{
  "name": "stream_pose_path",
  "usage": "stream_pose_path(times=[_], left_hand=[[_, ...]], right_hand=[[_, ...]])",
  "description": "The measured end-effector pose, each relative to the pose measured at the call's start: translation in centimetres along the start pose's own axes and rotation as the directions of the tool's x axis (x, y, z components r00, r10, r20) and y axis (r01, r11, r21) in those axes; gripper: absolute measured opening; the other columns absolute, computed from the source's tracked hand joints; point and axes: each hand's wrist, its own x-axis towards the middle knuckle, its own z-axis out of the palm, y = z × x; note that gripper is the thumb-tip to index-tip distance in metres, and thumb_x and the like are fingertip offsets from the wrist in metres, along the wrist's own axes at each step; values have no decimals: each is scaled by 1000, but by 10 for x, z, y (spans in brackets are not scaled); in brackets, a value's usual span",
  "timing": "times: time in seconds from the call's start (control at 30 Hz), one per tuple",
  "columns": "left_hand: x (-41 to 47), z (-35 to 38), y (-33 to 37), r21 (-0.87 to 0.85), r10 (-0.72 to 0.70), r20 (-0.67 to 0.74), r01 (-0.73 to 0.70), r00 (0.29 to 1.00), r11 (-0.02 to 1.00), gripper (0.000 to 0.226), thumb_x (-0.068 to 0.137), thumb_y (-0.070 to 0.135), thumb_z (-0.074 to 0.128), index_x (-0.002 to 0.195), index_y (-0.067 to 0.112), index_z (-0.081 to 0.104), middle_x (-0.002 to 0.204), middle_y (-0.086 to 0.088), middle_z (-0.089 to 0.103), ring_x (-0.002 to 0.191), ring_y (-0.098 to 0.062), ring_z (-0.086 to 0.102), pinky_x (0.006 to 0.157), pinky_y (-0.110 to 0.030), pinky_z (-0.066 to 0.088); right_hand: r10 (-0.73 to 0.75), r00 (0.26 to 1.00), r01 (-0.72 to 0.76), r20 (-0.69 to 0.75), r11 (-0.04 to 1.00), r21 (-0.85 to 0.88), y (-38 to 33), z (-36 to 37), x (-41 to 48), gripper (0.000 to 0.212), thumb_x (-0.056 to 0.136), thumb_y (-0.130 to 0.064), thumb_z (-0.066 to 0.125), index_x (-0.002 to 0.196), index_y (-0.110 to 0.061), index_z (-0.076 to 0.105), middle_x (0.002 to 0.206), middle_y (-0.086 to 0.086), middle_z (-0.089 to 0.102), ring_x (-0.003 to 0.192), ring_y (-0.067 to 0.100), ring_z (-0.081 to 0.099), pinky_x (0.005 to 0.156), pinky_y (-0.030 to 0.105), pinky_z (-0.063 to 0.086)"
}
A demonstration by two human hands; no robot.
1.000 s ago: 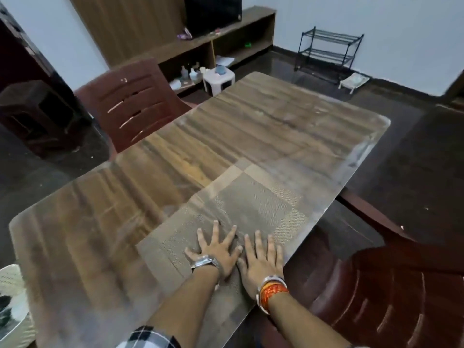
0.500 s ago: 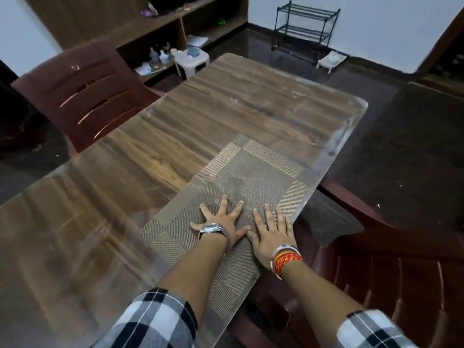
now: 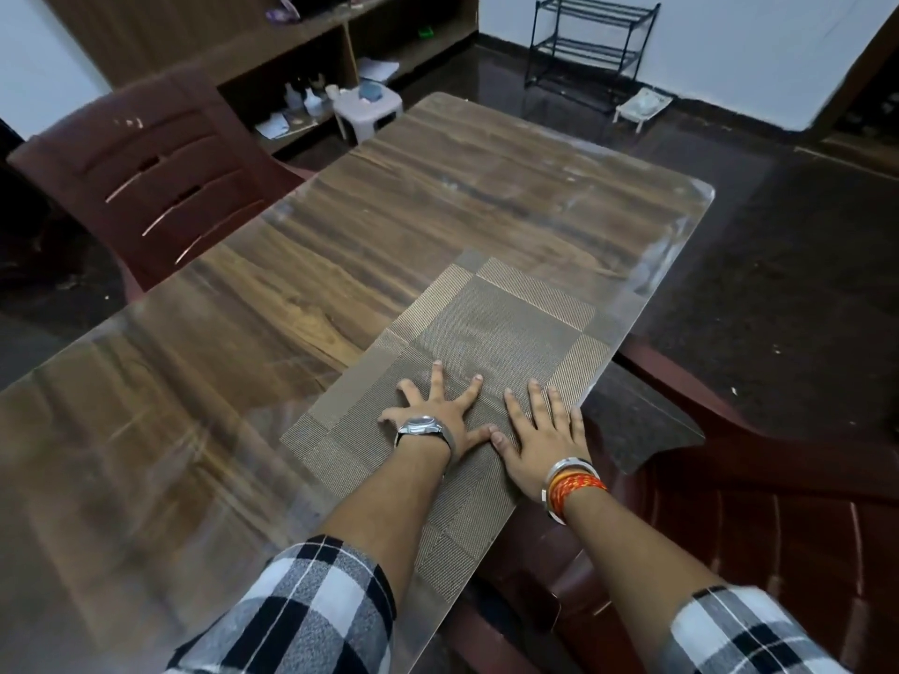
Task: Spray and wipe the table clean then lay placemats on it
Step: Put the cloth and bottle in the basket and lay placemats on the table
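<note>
A woven brown placemat (image 3: 491, 328) with lighter border bands lies flat along the right edge of the wooden table (image 3: 369, 226), which has a clear cover over it. My left hand (image 3: 440, 413), a watch on its wrist, rests palm down on the mat with fingers spread. My right hand (image 3: 542, 435), with bangles and orange thread at the wrist, lies flat beside it near the table's edge, thumb touching the left thumb. Neither hand grips anything.
A dark red plastic chair (image 3: 160, 167) stands at the table's far left side, and another red chair (image 3: 759, 542) sits below my right arm. Behind are a low wooden shelf (image 3: 340, 51), a white stool (image 3: 367, 107) and a black wire rack (image 3: 588, 46).
The view has shifted closer and lower over the table. Both hands stay flat on the placemat, with the left fingers spread a little wider.
</note>
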Motion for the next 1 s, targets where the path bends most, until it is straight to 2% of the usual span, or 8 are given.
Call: stream_pose_path(times=[0.17,0.3,0.4,0.5,0.67,0.8,1.0], left_hand=[[3,-1,0,28,14,-4,-14,1000,1000,79,75,87,32,135,66,-15,157,5,-27,138,-49,-2,89,-71,34],[-1,0,-10,-9,81,17,-81,997,997,79,76,87,28,138,63,-14,156,7,-29,140,-48,-5,98,-70,27],[-14,9,-37,-101,119,-118,-131,986,986,74,77,88,21,140,63,-9,158,13,-23,141,-42,14,105,-59,27],[-40,21,-78,-211,-3,-230,-47,973,976,71,82,83,22,143,60,-5,159,16,-16,134,-37,33,104,-50,34],[-106,60,-179,-413,-344,-337,191,876,891,67,88,74,28,148,52,7,162,9,4,132,-33,41,104,-42,36],[-187,110,-261,-463,-563,-289,402,774,790,68,90,72,27,149,49,3,162,6,5,131,-33,43,102,-42,37],[-267,185,-351,-599,-741,-223,511,633,617,73,87,74,24,150,46,-2,162,6,0,142,-28,29,109,-50,29]], right_hand=[[0,1000,0,9,1000,22,0,-2,-1,66,95,-66,20,154,-43,0,165,-4,-13,151,22,-17,120,47,-11],[10,999,-10,30,1000,-5,-1,-5,-2,69,93,-69,16,154,-43,-3,165,-4,-14,151,23,-14,120,49,-10],[17,999,-15,36,998,-56,-5,-7,-4,77,90,-74,15,154,-38,-9,165,-3,-16,151,23,-13,117,53,-13],[-83,997,82,0,989,-126,-27,-5,-9,86,87,-76,15,154,-30,-14,163,-1,-22,150,23,-18,116,53,-17],[-338,941,338,20,937,-85,-118,-1,-21,82,91,-71,17,145,-28,-27,160,-3,-28,149,23,-23,116,54,-18],[-584,809,587,62,806,-71,-223,12,-50,78,94,-67,19,144,-30,-27,155,-5,-31,150,24,-20,117,55,-16],[-771,625,779,120,626,-39,-371,56,-119,80,95,-64,26,156,-27,-9,164,-3,-16,151,23,-16,118,53,-14]])
